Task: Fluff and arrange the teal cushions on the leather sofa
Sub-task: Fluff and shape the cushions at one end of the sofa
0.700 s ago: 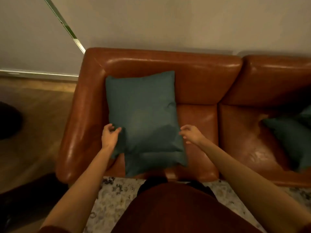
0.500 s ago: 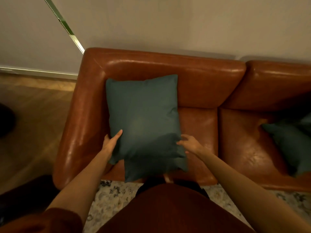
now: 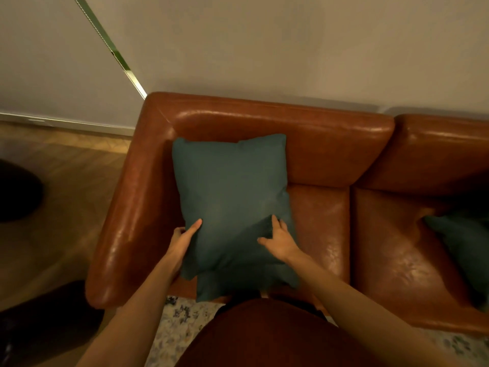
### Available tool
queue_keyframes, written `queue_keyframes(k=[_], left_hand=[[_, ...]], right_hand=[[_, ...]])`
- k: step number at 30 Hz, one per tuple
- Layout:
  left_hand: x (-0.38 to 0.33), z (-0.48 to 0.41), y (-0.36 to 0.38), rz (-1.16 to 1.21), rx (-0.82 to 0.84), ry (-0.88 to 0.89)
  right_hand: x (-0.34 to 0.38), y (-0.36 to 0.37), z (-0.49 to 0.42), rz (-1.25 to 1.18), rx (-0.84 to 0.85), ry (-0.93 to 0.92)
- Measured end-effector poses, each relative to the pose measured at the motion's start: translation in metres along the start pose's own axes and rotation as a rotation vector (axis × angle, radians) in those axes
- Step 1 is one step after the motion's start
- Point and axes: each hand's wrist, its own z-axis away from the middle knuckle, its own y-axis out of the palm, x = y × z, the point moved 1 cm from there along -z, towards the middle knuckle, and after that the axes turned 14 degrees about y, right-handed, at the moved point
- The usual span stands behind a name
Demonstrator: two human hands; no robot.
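A teal cushion [image 3: 230, 192] leans upright against the back of the brown leather sofa [image 3: 330, 154], on the left seat beside the armrest. A second teal cushion [image 3: 217, 288] peeks out from under its lower edge. My left hand [image 3: 182, 242] clasps the upright cushion's lower left edge, thumb on the face and fingers behind. My right hand [image 3: 280, 238] lies on its lower right face with fingers spread, denting the fabric. A third teal cushion [image 3: 463, 242] lies on the right seat, cut off by the frame edge.
The sofa's left armrest [image 3: 127, 221] borders wooden floor [image 3: 66, 207]. A patterned rug [image 3: 180, 319] lies in front of the sofa. Dark objects [image 3: 18, 192] stand on the floor at the left. A wall [image 3: 264, 49] runs behind the sofa.
Both hands have come inward from beside the cushion onto it: the left now clasps its lower left edge, and the right has slid onto its face, pressing a crease.
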Motion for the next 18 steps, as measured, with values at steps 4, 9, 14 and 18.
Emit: queue_keyframes(k=[4,9,14,18], left_hand=[[-0.006,0.019,0.009,-0.119,0.035,0.103],[-0.016,0.035,0.033,-0.136,0.223,0.077],[-0.007,0.054,0.081,-0.172,0.281,0.133],[-0.011,0.077,0.117,-0.156,0.337,0.248]], right_hand=[[-0.006,-0.006,-0.002,-0.041,-0.05,0.083],[-0.009,-0.009,0.006,0.036,-0.229,-0.035],[-0.005,-0.005,0.011,-0.071,-0.193,-0.05],[-0.014,-0.03,-0.003,-0.138,-0.203,0.001]])
